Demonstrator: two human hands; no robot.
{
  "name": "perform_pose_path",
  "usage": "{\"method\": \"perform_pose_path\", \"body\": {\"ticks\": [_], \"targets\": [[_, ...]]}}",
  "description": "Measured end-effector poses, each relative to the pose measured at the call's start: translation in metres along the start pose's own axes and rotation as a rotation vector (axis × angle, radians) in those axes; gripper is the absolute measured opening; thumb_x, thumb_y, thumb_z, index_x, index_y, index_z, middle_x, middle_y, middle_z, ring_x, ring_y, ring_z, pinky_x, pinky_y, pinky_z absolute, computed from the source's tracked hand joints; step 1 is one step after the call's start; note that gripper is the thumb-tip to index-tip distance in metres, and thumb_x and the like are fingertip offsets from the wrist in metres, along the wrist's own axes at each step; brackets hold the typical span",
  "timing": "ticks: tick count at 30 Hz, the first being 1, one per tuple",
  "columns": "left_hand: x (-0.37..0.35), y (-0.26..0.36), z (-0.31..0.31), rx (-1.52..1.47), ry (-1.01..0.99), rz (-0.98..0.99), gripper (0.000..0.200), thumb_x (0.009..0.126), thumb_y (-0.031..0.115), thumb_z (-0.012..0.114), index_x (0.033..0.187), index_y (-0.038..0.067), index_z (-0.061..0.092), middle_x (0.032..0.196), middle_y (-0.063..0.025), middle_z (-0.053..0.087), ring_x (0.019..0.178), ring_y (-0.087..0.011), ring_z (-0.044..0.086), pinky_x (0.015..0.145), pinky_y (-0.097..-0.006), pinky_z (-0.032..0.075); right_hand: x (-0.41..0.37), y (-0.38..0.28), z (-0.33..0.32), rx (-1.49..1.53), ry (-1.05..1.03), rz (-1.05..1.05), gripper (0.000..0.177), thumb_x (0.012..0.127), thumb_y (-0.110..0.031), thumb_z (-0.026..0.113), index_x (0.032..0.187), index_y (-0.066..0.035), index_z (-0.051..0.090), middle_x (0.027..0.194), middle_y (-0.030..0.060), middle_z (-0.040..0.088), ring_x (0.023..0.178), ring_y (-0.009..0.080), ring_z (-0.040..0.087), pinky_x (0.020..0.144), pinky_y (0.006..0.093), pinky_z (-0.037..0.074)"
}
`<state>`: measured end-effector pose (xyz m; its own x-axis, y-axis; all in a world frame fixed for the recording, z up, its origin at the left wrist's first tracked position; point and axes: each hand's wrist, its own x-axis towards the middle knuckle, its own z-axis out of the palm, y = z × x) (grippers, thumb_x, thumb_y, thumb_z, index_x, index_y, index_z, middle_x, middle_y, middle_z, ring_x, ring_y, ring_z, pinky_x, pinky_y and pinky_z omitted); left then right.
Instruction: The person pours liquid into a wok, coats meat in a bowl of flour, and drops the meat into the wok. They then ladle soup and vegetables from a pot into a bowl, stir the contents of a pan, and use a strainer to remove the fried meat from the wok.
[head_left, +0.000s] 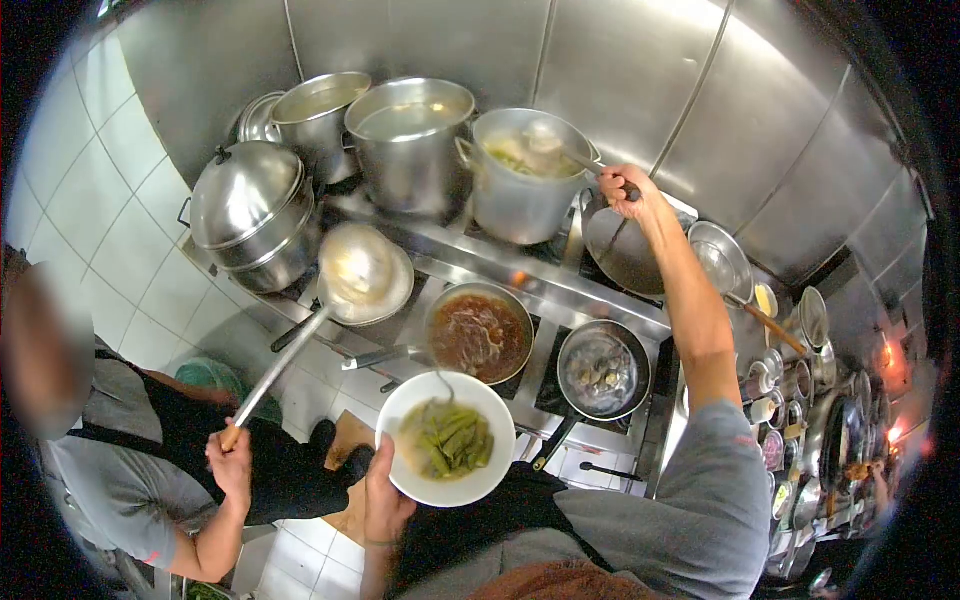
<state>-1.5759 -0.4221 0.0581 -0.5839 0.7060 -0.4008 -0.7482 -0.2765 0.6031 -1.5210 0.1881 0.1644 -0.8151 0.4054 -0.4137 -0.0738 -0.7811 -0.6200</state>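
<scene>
My left hand [387,497] grips the rim of a white bowl [498,482], low in the middle of the view. Green vegetable pieces [455,442] lie in pale broth inside it. Stretched out to the back, my right hand [627,189] is closed round the dark handle of a ladle [548,140]. The ladle's blurred head is over or in a big two-handled pot [525,205] of broth with green vegetables.
A co-worker [130,450] at left holds a large ladle [355,262] over a pan. On the stove stand a pan of brown sauce [480,330], a pan of shellfish [603,370], tall pots [410,150] and a lidded steamer [250,215]. Flames [893,435] burn far right.
</scene>
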Motion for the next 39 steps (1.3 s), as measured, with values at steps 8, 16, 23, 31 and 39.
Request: {"method": "perform_pose_path", "body": {"ticks": [8, 16, 23, 31, 39], "targets": [[-0.005, 0.001, 0.011, -0.002, 0.001, -0.013, 0.057, 0.103, 0.042, 0.044, 0.139, -0.002, 0.042, 0.134, -0.0176, 0.055, 0.122, -0.0287, 0.055, 0.103, -0.0414, 0.046, 0.026, 0.037, 0.061, -0.861, 0.397, -0.13, 0.014, 0.092, -0.005, 0.044, 0.079, -0.005, 0.051, 0.056, 0.0014, 0.048, 0.04, 0.0134, 0.045, 0.034, 0.0302, 0.034], [-0.014, 0.0, 0.012, 0.005, 0.025, 0.016, 0.057, 0.103, 0.042, 0.043, 0.138, -0.002, 0.043, 0.134, -0.0178, 0.055, 0.123, -0.0293, 0.055, 0.104, -0.0427, 0.045, 0.064, 0.012, 0.014, -0.154, 0.035, 0.097, 0.014, 0.093, -0.008, 0.043, 0.079, -0.008, 0.041, 0.056, -0.0016, 0.044, 0.04, 0.0104, 0.041, 0.034, 0.0255, 0.034], [-0.009, 0.003, 0.013, -0.008, 0.014, 0.027, 0.056, 0.103, 0.041, 0.043, 0.141, 0.0, 0.041, 0.138, -0.0177, 0.052, 0.126, -0.0293, 0.053, 0.106, -0.0434, 0.043, 0.019, 0.007, 0.005, 0.428, -0.056, 0.119, 0.018, 0.097, -0.01, 0.038, 0.08, -0.005, 0.04, 0.057, 0.0009, 0.042, 0.04, 0.011, 0.041, 0.033, 0.0262, 0.038], [0.0, -0.001, 0.018, 0.037, -0.017, -0.033, 0.058, 0.103, 0.043, 0.043, 0.141, 0.0, 0.041, 0.138, -0.0176, 0.052, 0.126, -0.0292, 0.052, 0.107, -0.0435, 0.042, -0.001, 0.008, -0.01, -0.035, 0.054, 0.007, 0.018, 0.099, -0.012, 0.039, 0.081, -0.006, 0.041, 0.057, 0.0011, 0.043, 0.039, 0.01, 0.042, 0.03, 0.0252, 0.034], [0.004, 0.0, 0.026, 0.038, -0.029, -0.065, 0.058, 0.104, 0.043, 0.04, 0.142, 0.0, 0.04, 0.139, -0.0177, 0.051, 0.127, -0.0294, 0.052, 0.107, -0.0432, 0.042, -0.015, 0.008, -0.021, 0.081, -0.054, -0.052, 0.013, 0.096, -0.01, 0.04, 0.084, -0.004, 0.04, 0.056, -0.0007, 0.043, 0.04, 0.0107, 0.042, 0.035, 0.0254, 0.036]]}}
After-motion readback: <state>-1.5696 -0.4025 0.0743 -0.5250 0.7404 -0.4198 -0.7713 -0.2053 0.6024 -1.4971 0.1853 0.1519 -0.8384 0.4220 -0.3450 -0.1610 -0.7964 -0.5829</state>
